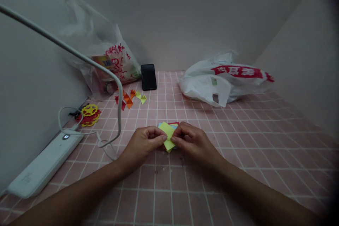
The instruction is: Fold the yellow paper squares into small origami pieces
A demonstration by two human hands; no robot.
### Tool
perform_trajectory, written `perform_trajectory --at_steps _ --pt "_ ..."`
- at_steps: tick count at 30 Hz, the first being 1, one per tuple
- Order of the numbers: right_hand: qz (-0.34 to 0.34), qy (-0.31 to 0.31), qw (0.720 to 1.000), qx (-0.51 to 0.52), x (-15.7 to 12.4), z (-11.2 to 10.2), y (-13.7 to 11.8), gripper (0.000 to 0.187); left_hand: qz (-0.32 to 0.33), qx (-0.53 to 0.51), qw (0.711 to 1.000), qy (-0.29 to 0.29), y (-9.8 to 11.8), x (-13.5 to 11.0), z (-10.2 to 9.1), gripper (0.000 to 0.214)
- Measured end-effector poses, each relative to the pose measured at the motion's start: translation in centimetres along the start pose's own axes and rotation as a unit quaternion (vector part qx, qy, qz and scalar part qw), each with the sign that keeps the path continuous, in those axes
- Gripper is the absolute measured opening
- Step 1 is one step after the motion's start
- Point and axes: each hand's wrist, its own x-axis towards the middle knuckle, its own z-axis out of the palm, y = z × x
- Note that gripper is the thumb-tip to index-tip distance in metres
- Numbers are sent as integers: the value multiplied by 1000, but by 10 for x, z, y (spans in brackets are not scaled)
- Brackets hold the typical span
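Note:
My left hand (144, 142) and my right hand (192, 140) meet over the pink tiled table (238, 155), both pinching a small yellow-green paper square (167, 135) between thumb and fingers. Under it lies a small stack of coloured paper squares (173, 124), its blue and red edges showing behind the yellow sheet. Further back left, several small folded paper pieces (129, 99) in red, orange and yellow lie scattered on the table.
A white desk lamp base (43, 164) with a bent arm and cable stands at the left. Yellow and red paper cutouts (89, 114) lie beside it. At the back are a clear plastic bag (106, 63), a black phone (148, 76) and a white plastic bag (222, 79).

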Motion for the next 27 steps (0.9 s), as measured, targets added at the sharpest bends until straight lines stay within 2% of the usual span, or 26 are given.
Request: perform_trajectory --at_steps 5,10,14,20,23,27 --pt "-47 1 999 -15 0 1 0 16 -7 -37 999 -8 -1 0 2 14" --pt "-145 87 981 -90 -4 0 -1 7 -21 -126 990 52 -4 1 0 23" --pt "-238 59 955 -168 -8 6 -2 8 -23 -164 985 53 -6 -1 2 27" --pt "-253 96 936 -225 -8 13 -5 21 -36 -185 980 60 -4 -7 7 27" --pt "-236 90 950 -184 -9 12 -3 15 -54 -206 976 54 -5 -8 8 27" --pt "-178 88 976 -91 -10 12 -1 13 -54 -233 970 46 -10 -9 9 27"
